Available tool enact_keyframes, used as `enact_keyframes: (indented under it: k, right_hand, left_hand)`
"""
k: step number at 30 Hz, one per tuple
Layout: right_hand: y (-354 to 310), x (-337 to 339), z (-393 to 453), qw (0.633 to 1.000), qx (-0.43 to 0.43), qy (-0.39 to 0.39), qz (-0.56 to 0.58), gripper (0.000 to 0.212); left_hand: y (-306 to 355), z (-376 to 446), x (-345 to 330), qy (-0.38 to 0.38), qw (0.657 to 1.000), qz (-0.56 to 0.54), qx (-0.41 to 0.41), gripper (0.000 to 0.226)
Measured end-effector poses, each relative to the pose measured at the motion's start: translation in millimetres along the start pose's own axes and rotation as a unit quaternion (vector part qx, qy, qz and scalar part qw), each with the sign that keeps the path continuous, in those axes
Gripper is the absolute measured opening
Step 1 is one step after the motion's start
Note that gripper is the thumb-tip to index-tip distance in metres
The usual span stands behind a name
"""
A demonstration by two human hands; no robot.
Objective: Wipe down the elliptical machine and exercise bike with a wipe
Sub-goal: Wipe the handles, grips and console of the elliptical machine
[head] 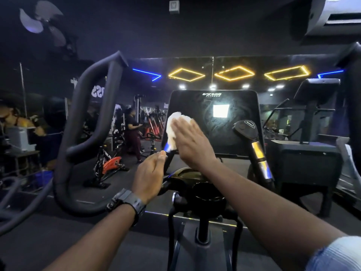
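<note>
The right hand (188, 141) lies flat, fingers straight and together, pressing a white wipe (174, 130) against the lower left of the console screen (213, 122), probably so the whole palm spreads pressure across the glass. The left hand (150, 175) hangs just below the console's lower left corner, fingers loosely together and holding nothing, seemingly ready to steady the panel. Left of the console rises the looped handlebar (88, 122) of the elliptical machine (203, 241); right of it stands a short grip (257, 153), apparently not yet wiped.
</note>
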State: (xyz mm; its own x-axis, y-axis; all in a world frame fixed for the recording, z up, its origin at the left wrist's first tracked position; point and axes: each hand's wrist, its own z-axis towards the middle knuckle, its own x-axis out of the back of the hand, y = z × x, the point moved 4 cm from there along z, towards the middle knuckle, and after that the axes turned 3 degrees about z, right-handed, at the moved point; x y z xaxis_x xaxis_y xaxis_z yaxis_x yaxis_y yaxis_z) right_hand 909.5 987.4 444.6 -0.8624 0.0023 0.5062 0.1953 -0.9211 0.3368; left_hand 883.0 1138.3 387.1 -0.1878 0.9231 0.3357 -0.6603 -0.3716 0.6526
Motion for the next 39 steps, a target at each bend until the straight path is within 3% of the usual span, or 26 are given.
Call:
enact_keyframes:
  k: [2, 4, 6, 8, 9, 10, 11, 13, 16, 19, 23, 24, 25, 28, 31, 34, 37, 39]
  right_hand:
    - [3, 9, 11, 0.976, -0.13, 0.059, 0.162, 0.048]
    - [7, 7, 21, 0.896, -0.276, 0.105, 0.333, 0.041]
    - [7, -1, 29, 0.748, -0.41, 0.161, 0.496, 0.039]
    - [5, -13, 28, 0.545, -0.485, 0.215, 0.649, 0.043]
    - [1, -18, 25, 0.462, -0.499, 0.23, 0.696, 0.044]
    - [-2, -23, 23, 0.41, -0.498, 0.23, 0.728, 0.047]
    - [-4, -28, 20, 0.385, -0.495, 0.222, 0.747, 0.051]
    - [-13, -45, 11, 0.39, -0.492, 0.186, 0.756, 0.054]
    - [-41, -70, -13, 0.469, -0.512, 0.088, 0.714, 0.055]
    - [-71, -96, -47, 0.512, -0.532, 0.027, 0.673, 0.044]
    - [-97, -96, -95, 0.661, -0.531, -0.038, 0.529, 0.058]
    - [-97, -90, -96, 0.664, -0.523, -0.041, 0.533, 0.053]
    - [-94, -81, -87, 0.64, -0.512, -0.026, 0.572, 0.049]
    - [-60, -70, -40, 0.541, -0.516, 0.031, 0.663, 0.065]
    - [-28, -60, -7, 0.509, -0.507, 0.069, 0.692, 0.062]
    - [-37, -61, -19, 0.521, -0.495, 0.068, 0.692, 0.044]
    - [-80, -77, -59, 0.524, -0.449, 0.004, 0.723, 0.048]
    - [-99, -80, -78, 0.57, -0.403, -0.028, 0.715, 0.05]
  left_hand:
    - [-5, 3, 3, -0.008, 1.0, 0.02, 0.001, 0.044]
    - [-6, 2, 6, -0.03, 0.999, 0.034, -0.007, 0.048]
    - [-6, 0, 6, -0.055, 0.997, 0.05, -0.027, 0.051]
    - [-8, 1, 6, -0.065, 0.996, 0.055, -0.034, 0.054]
    - [-8, 2, 6, -0.067, 0.996, 0.051, -0.035, 0.056]
    - [-9, 3, 7, -0.068, 0.996, 0.049, -0.034, 0.057]
    - [-10, 3, 7, -0.069, 0.996, 0.05, -0.036, 0.057]
    - [-11, 3, 6, -0.071, 0.995, 0.058, -0.033, 0.052]
    - [-12, 3, 6, -0.057, 0.996, 0.064, -0.007, 0.045]
    - [-10, 4, 5, -0.053, 0.996, 0.07, 0.002, 0.044]
    - [-6, 4, 4, -0.066, 0.995, 0.078, 0.001, 0.051]
    - [-5, 4, 4, -0.071, 0.994, 0.083, 0.002, 0.05]
    - [-5, 5, 4, -0.075, 0.993, 0.088, 0.005, 0.049]
    - [-4, 4, 5, -0.076, 0.991, 0.108, 0.008, 0.049]
    - [3, 1, 4, -0.074, 0.99, 0.123, 0.008, 0.05]
    - [10, -1, 2, -0.072, 0.988, 0.134, 0.024, 0.05]
    - [18, -5, -1, -0.066, 0.988, 0.136, 0.044, 0.049]
    - [23, -8, -3, -0.072, 0.985, 0.145, 0.051, 0.048]
